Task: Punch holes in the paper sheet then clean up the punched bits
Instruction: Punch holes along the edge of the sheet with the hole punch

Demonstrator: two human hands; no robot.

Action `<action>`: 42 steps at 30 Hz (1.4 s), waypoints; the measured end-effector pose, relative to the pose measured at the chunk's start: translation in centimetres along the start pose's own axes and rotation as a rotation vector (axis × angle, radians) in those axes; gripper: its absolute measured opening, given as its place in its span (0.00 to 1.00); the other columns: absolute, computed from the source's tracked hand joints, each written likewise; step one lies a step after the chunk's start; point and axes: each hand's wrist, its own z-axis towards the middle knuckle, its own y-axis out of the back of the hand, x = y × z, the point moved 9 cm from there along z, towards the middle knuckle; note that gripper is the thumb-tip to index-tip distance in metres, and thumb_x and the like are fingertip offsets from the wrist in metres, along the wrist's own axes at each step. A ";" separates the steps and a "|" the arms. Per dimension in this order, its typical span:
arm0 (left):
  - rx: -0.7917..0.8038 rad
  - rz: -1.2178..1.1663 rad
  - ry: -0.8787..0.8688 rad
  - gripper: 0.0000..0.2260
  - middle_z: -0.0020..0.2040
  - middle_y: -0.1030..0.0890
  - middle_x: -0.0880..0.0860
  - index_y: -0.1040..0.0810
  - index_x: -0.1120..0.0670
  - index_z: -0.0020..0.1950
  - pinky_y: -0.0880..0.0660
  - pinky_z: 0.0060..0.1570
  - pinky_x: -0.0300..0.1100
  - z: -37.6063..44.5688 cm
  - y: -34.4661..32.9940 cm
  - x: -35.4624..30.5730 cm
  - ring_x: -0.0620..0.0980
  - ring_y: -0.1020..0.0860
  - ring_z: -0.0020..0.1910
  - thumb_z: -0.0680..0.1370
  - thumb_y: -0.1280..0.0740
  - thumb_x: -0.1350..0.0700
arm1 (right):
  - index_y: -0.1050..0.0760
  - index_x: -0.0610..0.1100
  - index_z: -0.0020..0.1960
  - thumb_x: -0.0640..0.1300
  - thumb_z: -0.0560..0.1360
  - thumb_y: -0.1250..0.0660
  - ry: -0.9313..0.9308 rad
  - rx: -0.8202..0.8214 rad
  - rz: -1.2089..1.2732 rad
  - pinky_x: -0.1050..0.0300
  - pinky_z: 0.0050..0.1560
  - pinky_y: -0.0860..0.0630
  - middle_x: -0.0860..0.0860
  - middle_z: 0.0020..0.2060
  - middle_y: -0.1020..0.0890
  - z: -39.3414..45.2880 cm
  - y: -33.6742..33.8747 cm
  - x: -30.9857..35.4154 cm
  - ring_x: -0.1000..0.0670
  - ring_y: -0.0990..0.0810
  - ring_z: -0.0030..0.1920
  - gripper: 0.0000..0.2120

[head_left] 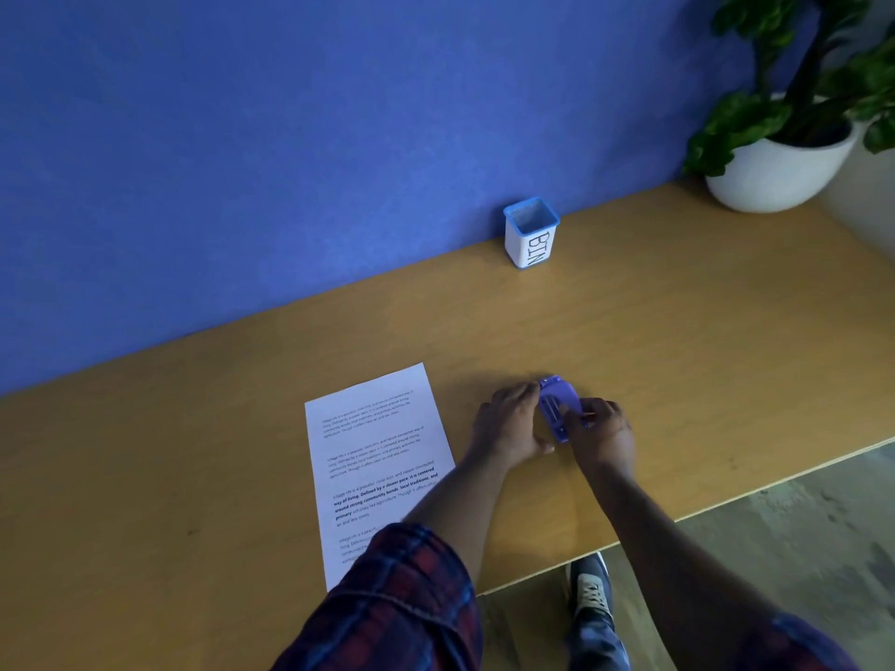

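The purple hole punch lies on the wooden desk, just right of the paper sheet and apart from it; both hands enclose it. The left hand cups its left side, fingers curled together against the body; the right hand pinches its right edge, thumb and fingertips closed on the plastic. The punch appears turned so that its metal underside faces up, though blur leaves this uncertain; the step in hand seems to be readying the tool. To do it well, steady the body with the left hand while the right works any tray or lever, then bring the slot squarely to one margin of the sheet, edge fully seated before pressing; keep the punch level, lest bits scatter. No holes or bits are visible. Count: one punch; one printed sheet; one small container marked BIN by the blue wall; one potted plant; two hands.
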 end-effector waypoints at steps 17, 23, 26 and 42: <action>-0.197 -0.170 0.061 0.43 0.73 0.27 0.51 0.34 0.54 0.76 0.25 0.62 0.51 -4.0 1.5 4.2 0.53 0.25 0.69 0.66 0.19 0.48 | 0.18 0.39 0.44 0.46 0.74 0.26 -0.032 0.252 0.174 0.57 0.34 0.31 0.43 0.41 0.17 -2.8 -4.4 2.8 0.45 0.22 0.38 0.09; -0.204 -0.140 0.078 0.41 0.73 0.27 0.51 0.34 0.54 0.75 0.25 0.59 0.50 -6.6 1.7 6.6 0.57 0.21 0.64 0.67 0.19 0.47 | 0.18 0.38 0.44 0.46 0.74 0.26 0.000 0.351 0.147 0.45 0.46 0.22 0.41 0.42 0.15 -4.6 -6.3 4.2 0.39 0.18 0.43 0.10; -0.223 -0.142 0.088 0.40 0.70 0.24 0.51 0.33 0.54 0.73 0.24 0.59 0.50 -7.7 1.5 7.7 0.56 0.21 0.64 0.66 0.19 0.46 | 0.17 0.38 0.45 0.45 0.75 0.27 0.052 0.375 0.066 0.47 0.45 0.22 0.41 0.42 0.15 -5.2 -7.1 5.1 0.38 0.17 0.44 0.10; -0.427 -0.144 0.872 0.37 0.73 0.30 0.57 0.34 0.53 0.74 0.32 0.68 0.58 -20.1 1.3 22.1 0.60 0.30 0.70 0.73 0.30 0.34 | 0.20 0.35 0.40 0.45 0.74 0.29 0.081 0.363 -0.110 0.56 0.34 0.32 0.38 0.39 0.17 -6.9 -8.0 6.4 0.37 0.19 0.40 0.12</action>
